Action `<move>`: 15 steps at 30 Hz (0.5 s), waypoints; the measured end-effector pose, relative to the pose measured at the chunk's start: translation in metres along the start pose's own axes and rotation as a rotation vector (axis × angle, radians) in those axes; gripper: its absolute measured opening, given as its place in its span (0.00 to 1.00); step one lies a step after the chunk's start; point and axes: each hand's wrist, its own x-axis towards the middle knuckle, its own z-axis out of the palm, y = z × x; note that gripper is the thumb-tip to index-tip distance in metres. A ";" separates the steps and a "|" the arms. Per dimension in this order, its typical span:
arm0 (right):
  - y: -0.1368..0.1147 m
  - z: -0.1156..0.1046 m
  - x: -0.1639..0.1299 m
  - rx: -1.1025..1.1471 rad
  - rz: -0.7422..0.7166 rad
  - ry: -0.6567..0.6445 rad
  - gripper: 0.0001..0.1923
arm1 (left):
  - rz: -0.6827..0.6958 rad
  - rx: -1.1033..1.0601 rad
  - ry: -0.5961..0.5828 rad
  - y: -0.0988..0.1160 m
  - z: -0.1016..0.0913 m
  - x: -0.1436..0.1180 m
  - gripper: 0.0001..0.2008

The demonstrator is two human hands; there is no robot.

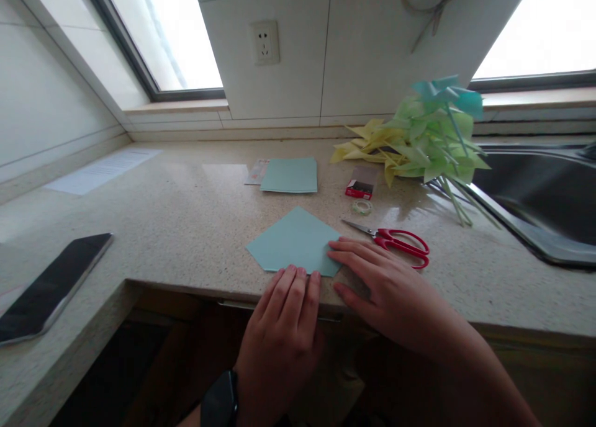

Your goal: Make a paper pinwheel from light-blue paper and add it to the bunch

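Surface: speckled beige stone table, running around a corner at the left; dark cabinet front below its edge.
Paper: pale blue folded sheet lying flat near the table's front edge.
Left hand: fingers straight and together, tips pressing the paper's near edge; nothing grasped; dark watch at the wrist.
Right hand: flat, fingers spread, tips on the paper's right corner; grips nothing.
Scissors: red-handled, just beside the right hand.
Behind: blue sheets, small red box, tape roll, paper pinwheels.
Left: phone, white sheet.
Right: steel sink.
Room: tiled wall with socket, bright windows on either side.
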 end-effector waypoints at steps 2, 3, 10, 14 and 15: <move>0.000 0.000 0.000 0.003 0.001 0.004 0.21 | 0.005 -0.001 -0.006 -0.001 0.000 0.001 0.25; 0.001 0.000 0.000 0.004 0.001 0.004 0.21 | 0.008 0.000 -0.012 -0.002 0.000 0.002 0.26; 0.001 0.001 0.000 0.002 0.001 -0.005 0.22 | 0.009 0.002 -0.054 -0.003 -0.003 0.004 0.26; 0.001 0.001 0.000 -0.006 0.009 -0.005 0.22 | 0.016 0.007 -0.076 -0.003 -0.005 0.007 0.26; 0.001 0.001 -0.001 -0.007 0.012 -0.005 0.22 | 0.014 0.007 -0.079 -0.003 -0.006 0.008 0.27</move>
